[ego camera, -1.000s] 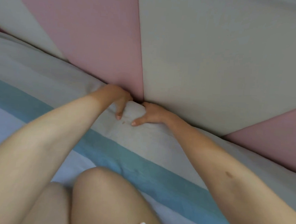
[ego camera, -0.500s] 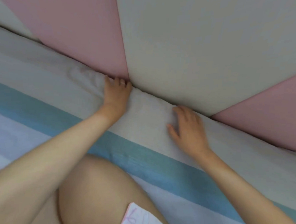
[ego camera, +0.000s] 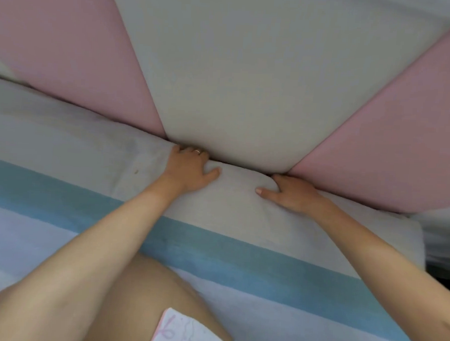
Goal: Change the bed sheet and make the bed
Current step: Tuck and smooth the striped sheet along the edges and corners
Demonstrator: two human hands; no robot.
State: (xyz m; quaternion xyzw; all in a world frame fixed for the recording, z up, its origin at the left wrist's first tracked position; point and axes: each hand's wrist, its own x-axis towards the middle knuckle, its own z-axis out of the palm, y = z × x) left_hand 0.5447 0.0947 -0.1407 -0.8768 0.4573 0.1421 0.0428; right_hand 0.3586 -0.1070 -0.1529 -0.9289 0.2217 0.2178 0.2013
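1. Present state. The sheet (ego camera: 63,156) lies over the bed, with its grey end band along the foot of the padded headboard (ego camera: 249,80). The person kneels on it, one knee (ego camera: 147,296) behind the teal stripe (ego camera: 215,237).
2. Hand state. The left hand (ego camera: 190,168) presses palm-down on the grey band, thumb spread and fingers reaching into the gap under the headboard. It pinches no cloth that can be seen. The fingers of the right hand (ego camera: 290,192) are sunk in the same gap and only one digit lies out on the cloth. Whether they grip cloth down there cannot be told.
3. Risk: slack. A raised fold (ego camera: 239,176) sits between the two hands. If each hand pushes down separately, the fold will likely be trapped as a crease rather than drawn flat.
4. Risk: shallow tuck. The gap looks tight. Cloth pushed in only a little way may ride back out once the hands withdraw.
5. Risk: body weight. The knee pins the sheet, so a hard pull toward the headboard could skew the stripes or drag the far edge loose.
6. Risk: snagging. The ring (ego camera: 197,151) on the left hand could catch the cloth or the padding inside the gap.
7. Risk: pinched fingers, if the bed shifts against the headboard.
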